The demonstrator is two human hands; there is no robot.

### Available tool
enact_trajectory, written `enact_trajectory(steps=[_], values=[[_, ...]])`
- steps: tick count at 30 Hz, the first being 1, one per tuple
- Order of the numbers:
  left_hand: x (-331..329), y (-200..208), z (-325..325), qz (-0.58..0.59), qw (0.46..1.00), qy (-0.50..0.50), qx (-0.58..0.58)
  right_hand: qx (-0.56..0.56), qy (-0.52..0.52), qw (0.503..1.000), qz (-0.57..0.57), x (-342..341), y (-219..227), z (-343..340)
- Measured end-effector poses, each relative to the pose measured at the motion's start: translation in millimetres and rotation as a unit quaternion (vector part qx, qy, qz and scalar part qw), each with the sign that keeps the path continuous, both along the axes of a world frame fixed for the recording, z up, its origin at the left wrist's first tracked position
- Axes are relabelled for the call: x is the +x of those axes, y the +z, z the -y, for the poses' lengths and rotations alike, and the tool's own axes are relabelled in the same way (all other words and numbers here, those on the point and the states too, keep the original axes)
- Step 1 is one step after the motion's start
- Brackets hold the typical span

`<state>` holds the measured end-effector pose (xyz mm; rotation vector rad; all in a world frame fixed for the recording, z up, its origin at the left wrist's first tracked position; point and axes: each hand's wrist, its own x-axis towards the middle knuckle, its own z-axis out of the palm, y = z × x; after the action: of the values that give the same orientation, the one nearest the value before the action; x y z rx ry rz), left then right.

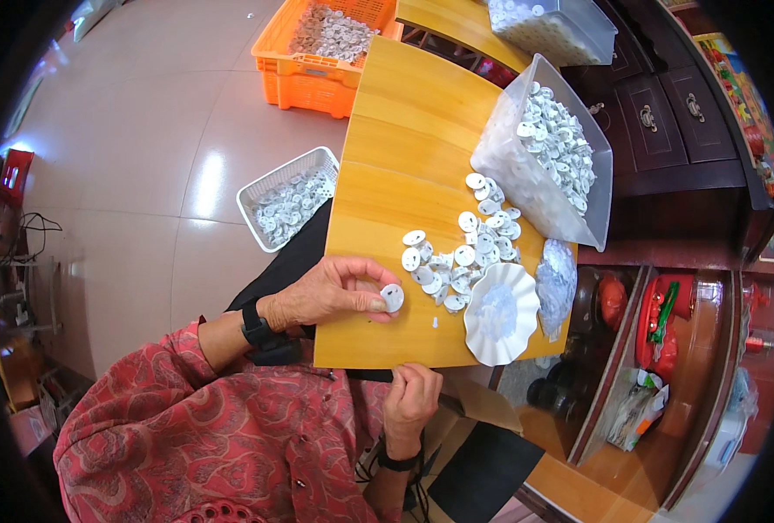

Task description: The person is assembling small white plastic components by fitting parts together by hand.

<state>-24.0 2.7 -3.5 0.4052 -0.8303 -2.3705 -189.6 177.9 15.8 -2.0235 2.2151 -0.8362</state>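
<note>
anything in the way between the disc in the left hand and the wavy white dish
Yes, partly: between the disc in the left hand and the dish, the near edge of the pile of white pieces lies on the yellow table. A tiny white bit lies there too, slightly closer to the person.
</note>
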Motion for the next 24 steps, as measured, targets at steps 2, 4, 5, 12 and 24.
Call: enact_trajectory(steps=[2, 4, 5, 12, 24], values=[[-0.2, -2.5, -2.1, -0.001, 1.000, 0.002, -0.005, -0.016, -0.016, 0.999, 0.031, 6.4, 4.1, 7.7], [-0.5, -5.9, -4.9, -0.002, 1.000, 0.003, -0.009, -0.031, -0.034, 0.997, 0.061, 14.3, 10.1, 17.5], [-0.5, -7.6, -6.1, -0.003, 1.000, -0.001, -0.009, -0.035, -0.050, 0.993, 0.106, 18.4, 14.4, 23.5], [1.8, -6.0, -9.3, -0.005, 1.000, -0.009, -0.005, -0.043, -0.075, 0.965, 0.246, 39.7, 25.7, 58.3], [5.0, -6.5, -7.7, 0.013, 1.000, -0.003, -0.022, -0.022, -0.108, 0.969, 0.222, 44.1, 29.3, 68.1]])
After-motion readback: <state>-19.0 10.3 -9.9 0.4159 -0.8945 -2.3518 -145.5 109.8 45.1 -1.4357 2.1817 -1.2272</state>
